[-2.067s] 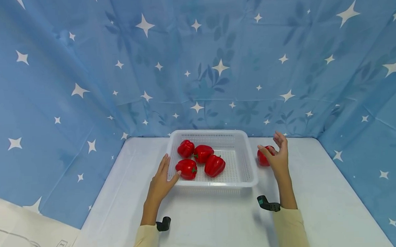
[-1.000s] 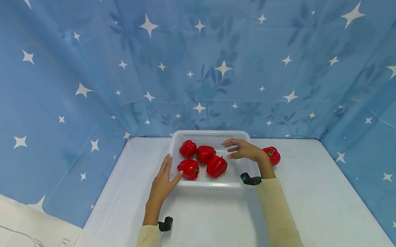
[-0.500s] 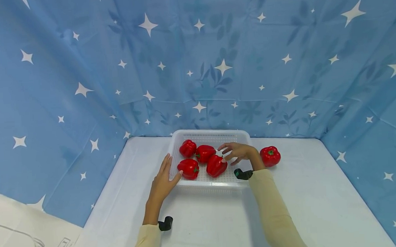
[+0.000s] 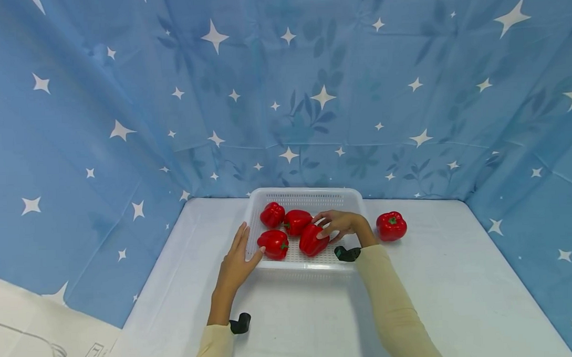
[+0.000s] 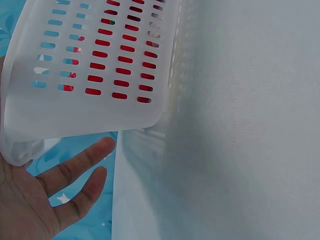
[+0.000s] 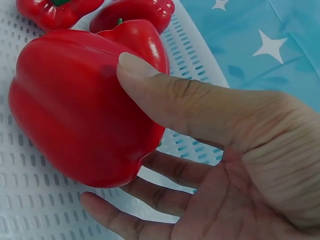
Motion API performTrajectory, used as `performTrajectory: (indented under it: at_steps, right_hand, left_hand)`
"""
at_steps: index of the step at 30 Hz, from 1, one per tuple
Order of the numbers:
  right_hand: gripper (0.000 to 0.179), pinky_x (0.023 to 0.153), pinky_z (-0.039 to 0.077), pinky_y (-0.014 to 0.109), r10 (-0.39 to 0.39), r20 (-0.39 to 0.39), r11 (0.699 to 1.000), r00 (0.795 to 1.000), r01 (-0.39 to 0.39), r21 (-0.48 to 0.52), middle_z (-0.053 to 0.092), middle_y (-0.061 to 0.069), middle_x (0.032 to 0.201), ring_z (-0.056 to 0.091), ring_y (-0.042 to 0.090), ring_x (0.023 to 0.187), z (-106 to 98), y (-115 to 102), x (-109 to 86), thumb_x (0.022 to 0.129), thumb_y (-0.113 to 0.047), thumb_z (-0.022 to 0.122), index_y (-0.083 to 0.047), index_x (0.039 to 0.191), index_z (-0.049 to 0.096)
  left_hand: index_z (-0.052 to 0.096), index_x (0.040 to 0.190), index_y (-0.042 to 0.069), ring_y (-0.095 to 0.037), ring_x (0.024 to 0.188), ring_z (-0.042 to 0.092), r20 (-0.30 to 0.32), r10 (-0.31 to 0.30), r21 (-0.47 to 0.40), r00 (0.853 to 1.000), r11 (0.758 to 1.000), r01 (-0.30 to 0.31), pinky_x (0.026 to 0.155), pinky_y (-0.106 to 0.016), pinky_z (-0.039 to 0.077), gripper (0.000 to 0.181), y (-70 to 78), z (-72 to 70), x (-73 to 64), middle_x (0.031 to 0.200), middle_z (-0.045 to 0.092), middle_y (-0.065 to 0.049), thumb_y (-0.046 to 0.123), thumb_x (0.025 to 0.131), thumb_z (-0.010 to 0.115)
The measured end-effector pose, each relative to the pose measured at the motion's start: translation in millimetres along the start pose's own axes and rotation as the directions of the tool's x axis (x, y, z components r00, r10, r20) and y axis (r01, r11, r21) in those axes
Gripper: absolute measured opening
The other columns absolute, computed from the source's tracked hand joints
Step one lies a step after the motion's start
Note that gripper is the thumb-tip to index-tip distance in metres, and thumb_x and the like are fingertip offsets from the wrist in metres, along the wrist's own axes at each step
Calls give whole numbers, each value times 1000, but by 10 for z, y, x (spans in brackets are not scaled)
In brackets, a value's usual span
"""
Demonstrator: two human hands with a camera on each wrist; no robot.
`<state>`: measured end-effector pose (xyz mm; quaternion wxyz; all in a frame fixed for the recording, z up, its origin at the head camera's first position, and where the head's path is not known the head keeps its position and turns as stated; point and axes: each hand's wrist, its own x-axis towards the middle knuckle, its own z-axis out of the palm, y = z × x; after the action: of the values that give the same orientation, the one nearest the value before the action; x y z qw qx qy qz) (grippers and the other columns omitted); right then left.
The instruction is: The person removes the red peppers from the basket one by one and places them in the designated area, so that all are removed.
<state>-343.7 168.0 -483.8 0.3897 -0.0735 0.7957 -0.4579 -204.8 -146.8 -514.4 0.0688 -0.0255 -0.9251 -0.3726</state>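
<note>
A white perforated plastic basket (image 4: 313, 267) stands on the table with several red bell peppers inside. My right hand (image 4: 339, 222) reaches over its right side and grips the bell pepper (image 4: 312, 241) nearest to it. In the right wrist view, the thumb lies on the near side of this bell pepper (image 6: 75, 105) and the fingers reach round the far side, partly hidden by it. My left hand (image 4: 234, 264) rests at the basket's left edge with extended fingers. The left wrist view has this hand (image 5: 55, 195) beside the basket wall (image 5: 85, 110), two fingers spread below it.
Another red bell pepper (image 4: 392, 226) sits on the white table (image 4: 310, 325) to the right of the basket. Blue star-patterned curtains (image 4: 283, 94) close off the back and both sides. Inside the basket, other bell peppers (image 4: 273, 244) lie left of the gripped one.
My right hand has come from the lone bell pepper on the right, leftward over the basket, and down onto the bell pepper there. The left hand has stayed at the basket's left edge.
</note>
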Motion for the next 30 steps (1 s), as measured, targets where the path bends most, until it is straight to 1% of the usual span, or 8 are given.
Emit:
performTrajectory:
  at_steps: [3,7,12,19,30]
  right_hand:
    - [74,90,57,52,21,-10,1000,1000,-21,1,47,16,142,53,33,123,18,1,8,74,-17,83,-10,138,45]
    - [77,89,58,50,22,-10,1000,1000,-22,-14,47,15,142,53,32,124,40,8,8,73,-18,83,-10,139,44]
    - [80,89,58,49,19,-5,1000,1000,-19,-23,46,16,142,51,32,124,55,3,16,73,-17,83,-9,141,42]
    - [80,89,58,49,9,31,999,999,-8,-33,44,17,142,49,33,126,91,7,19,77,-17,80,-7,143,37]
    - [80,88,58,48,8,26,999,1000,-7,-51,48,16,139,51,32,124,102,-12,17,74,-17,82,-8,142,40]
  left_hand:
    - [23,156,23,-35,139,44,5,-6,-4,1000,1000,6,94,-62,49,81,0,2,-7,164,18,7,55,90,58]
    - [24,156,22,-36,138,45,-1,5,-3,1000,1000,-5,93,-63,49,81,2,-6,-19,164,19,4,54,90,58]
    - [24,156,21,-37,138,45,-6,10,-4,1000,1000,-10,92,-62,49,81,16,-16,-14,164,19,4,54,90,58]
    - [24,156,23,-36,135,48,-8,7,-3,1000,1000,-7,89,-60,53,82,-7,-2,-15,164,20,5,53,90,60]
    - [24,156,24,-35,136,48,-10,3,-1,1000,1000,-3,89,-59,53,82,-5,0,-5,164,19,7,51,89,61]
